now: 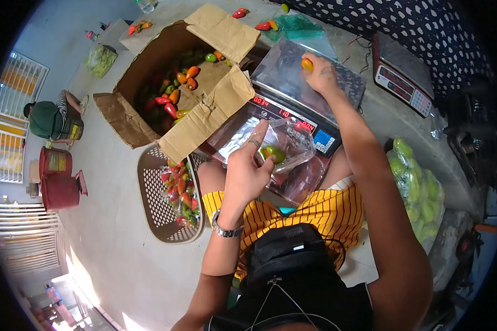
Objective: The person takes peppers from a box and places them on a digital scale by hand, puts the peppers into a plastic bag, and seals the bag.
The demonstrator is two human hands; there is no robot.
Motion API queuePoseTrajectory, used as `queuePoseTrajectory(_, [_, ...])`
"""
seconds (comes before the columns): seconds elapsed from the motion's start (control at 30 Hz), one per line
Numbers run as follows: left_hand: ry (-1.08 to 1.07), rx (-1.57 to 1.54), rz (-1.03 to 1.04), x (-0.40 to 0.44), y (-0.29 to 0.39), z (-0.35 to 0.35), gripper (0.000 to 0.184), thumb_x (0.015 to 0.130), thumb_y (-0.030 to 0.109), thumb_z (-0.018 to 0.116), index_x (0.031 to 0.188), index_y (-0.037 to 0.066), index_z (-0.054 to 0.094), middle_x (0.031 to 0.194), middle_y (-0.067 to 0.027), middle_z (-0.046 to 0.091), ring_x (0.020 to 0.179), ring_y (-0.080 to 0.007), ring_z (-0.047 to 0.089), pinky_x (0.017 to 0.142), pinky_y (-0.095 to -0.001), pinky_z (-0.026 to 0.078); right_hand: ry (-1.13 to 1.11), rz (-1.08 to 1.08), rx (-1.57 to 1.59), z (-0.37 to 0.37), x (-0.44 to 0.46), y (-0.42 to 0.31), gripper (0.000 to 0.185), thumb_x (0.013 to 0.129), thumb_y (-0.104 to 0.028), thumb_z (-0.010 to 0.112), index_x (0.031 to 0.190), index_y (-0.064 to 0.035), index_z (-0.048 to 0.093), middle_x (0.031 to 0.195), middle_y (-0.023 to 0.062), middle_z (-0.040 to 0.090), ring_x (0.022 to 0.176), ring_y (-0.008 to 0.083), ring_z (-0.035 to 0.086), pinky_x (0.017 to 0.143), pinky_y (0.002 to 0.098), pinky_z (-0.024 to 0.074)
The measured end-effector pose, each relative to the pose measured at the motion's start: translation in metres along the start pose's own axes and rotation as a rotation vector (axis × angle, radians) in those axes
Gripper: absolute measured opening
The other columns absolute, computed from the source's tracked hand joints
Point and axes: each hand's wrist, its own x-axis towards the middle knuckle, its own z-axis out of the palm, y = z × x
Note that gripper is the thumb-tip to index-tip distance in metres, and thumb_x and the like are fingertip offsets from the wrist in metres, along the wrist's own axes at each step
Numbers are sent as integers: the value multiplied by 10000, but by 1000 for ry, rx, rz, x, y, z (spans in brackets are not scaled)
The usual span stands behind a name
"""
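Observation:
My left hand (247, 168) grips a see-through plastic bag (299, 144) in front of the scale's display. Green peppers (274, 154) with a touch of red show inside it. Over the metal plate of the digital scale (276, 69), my right hand (321, 76) has its fingers closed on a small orange pepper (307, 64). Whether that hand rests on the plate I cannot tell. Red digits glow on the scale. Left of it stands an open cardboard box (215, 118) holding many red, orange and green peppers (174, 99).
A plastic basket (149, 185) with bagged peppers (181, 193) sits on the floor beside the box. A second scale (403, 83) is at the right, above a bag of green produce (417, 190). Green plastic (298, 27) lies behind. A person (52, 118) is at far left near red containers (58, 179).

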Motion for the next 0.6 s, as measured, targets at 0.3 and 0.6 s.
queuePoseTrajectory(0.3, [-126,-337,-191,14,2,-9,724,838,-8,735,1522,72,513,704,9,645,538,-60,554,566,-252,488,-382,-220,851,-116,-154,-133,385,859,-79,806,1142,-58,545,1063,108,698,902,163,696,740,292,549])
queuePoseTrajectory(0.6, [-39,-257,-142,10,15,-25,644,862,-62,613,1496,-3,520,779,24,645,581,-25,541,538,-212,465,-332,-768,49,-137,-163,-113,265,825,-295,799,912,-55,726,1429,124,590,1239,322,566,1058,462,420])
